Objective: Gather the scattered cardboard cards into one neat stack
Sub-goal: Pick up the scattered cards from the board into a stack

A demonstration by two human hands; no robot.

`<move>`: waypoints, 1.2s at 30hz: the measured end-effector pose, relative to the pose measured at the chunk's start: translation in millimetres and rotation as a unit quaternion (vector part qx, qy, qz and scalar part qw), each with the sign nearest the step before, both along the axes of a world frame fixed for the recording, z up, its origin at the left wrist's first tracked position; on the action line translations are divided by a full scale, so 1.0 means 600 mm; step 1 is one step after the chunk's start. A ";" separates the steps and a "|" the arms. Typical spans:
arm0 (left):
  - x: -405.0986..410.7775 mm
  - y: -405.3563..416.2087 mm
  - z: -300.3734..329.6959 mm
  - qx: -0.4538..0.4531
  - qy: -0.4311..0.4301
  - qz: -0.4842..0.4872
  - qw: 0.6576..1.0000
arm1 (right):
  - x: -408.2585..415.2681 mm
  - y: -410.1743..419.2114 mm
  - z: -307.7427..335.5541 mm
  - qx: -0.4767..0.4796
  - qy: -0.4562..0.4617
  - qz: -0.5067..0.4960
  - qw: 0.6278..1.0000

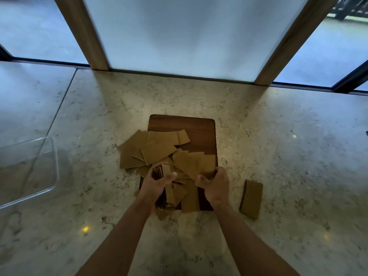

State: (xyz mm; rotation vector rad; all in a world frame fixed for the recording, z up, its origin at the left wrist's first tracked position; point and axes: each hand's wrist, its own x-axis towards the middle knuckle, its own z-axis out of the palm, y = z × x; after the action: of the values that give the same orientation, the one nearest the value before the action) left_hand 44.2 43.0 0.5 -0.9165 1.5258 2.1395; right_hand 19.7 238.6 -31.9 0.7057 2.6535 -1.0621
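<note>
A clear plastic container (pixel 29 170) sits well off to the person's left on the counter, empty-looking and half out of view. To the right, apart from everything else, a small squared-up stack of cardboard cards (pixel 251 199) lies flat on the stone, its dark corrugated edge showing along the left side.

The rest of the cardboard cards (pixel 159 150) are strewn in a loose, overlapping heap over a dark wooden board (pixel 199 130) with rounded corners; several spill past the board's left edge onto the counter. Only the board's far right part is bare.

The left hand (pixel 157 185) is closed around a bundle of cards held on edge at the near left of the board, thumb pressed against the front one. The right hand (pixel 214 186) grips the near edge of a card at the heap's right side, fingers curled over it, thumb pointing inward. The two hands are near each other but not touching.

The counter (pixel 278 136) is pale polished marble with grey veining and a seam on the left. Behind it stand frosted glass panels (pixel 189 36) in light wooden frames (pixel 83 32).
</note>
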 end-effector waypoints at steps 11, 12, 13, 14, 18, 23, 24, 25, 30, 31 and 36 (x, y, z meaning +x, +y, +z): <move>-0.028 0.011 -0.003 -0.070 -0.066 -0.011 0.995 | -0.006 -0.028 0.022 -0.053 0.043 0.050 0.996; -0.026 0.003 -0.005 -0.065 -0.073 -0.002 0.995 | -0.019 -0.018 0.022 -0.001 0.075 0.069 0.995; -0.022 -0.006 -0.008 -0.055 -0.076 0.002 0.996 | -0.033 -0.007 0.020 0.046 0.079 0.138 0.986; -0.018 -0.014 -0.011 -0.042 -0.075 0.007 0.996 | -0.048 0.007 0.017 0.084 0.059 0.232 0.967; -0.004 -0.035 -0.020 0.023 -0.055 0.027 0.998 | -0.093 0.050 0.010 0.129 -0.022 0.438 0.889; -0.014 -0.030 -0.016 0.027 -0.015 0.034 0.999 | -0.113 0.079 0.028 0.083 0.045 0.391 0.916; -0.017 -0.025 -0.013 0.018 -0.005 0.028 0.999 | -0.113 0.081 0.034 0.028 0.033 0.363 0.931; -0.020 -0.019 -0.012 0.015 0.001 0.026 1.000 | -0.109 0.077 0.043 -0.012 0.025 0.329 0.944; -0.041 0.024 -0.010 0.008 -0.012 0.041 0.999 | -0.057 -0.032 0.055 -0.200 -0.032 0.127 0.971; -0.041 0.030 -0.013 -0.009 -0.010 0.040 0.999 | -0.049 -0.050 0.051 -0.162 -0.036 0.190 0.968; -0.027 0.001 -0.034 -0.027 -0.017 0.079 0.996 | -0.089 -0.029 0.031 0.029 0.061 0.288 0.955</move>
State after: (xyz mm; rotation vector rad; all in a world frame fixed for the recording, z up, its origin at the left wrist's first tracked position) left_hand 27.9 43.3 -20.0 -1.1212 1.5490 2.1857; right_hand -33.9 221.2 -13.2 -0.1443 2.7279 -0.8761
